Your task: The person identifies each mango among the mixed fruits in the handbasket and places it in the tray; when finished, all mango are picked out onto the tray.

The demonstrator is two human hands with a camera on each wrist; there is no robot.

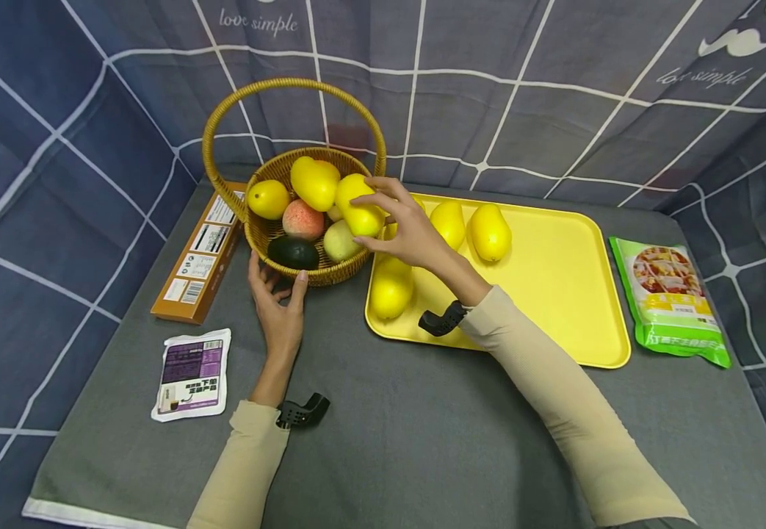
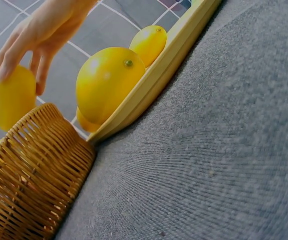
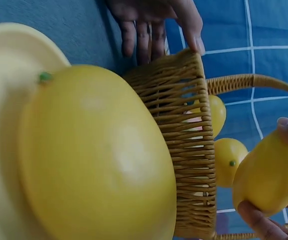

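Observation:
My right hand [image 1: 409,226] pinches a yellow mango [image 1: 359,206] between thumb and fingers, over the right side of a wicker basket [image 1: 339,274]. In the right wrist view the held mango [image 3: 268,175] is beside the basket's rim. My left hand [image 1: 278,312] touches the basket's near left side, its thumb at the rim and its fingers spread along the outer wall. Inside the basket lie a peach [image 1: 302,220], a dark green avocado [image 1: 293,253], a pale green round fruit [image 1: 341,242] and more yellow mangoes [image 1: 315,183].
A yellow tray [image 1: 554,294] right of the basket bears several yellow mangoes [image 1: 490,232]. Left of the basket lie an orange-brown box [image 1: 199,257] and a white and purple packet [image 1: 192,375]. A green food bag [image 1: 670,297] lies at the far right. The basket's tall handle [image 1: 293,83] arches above it.

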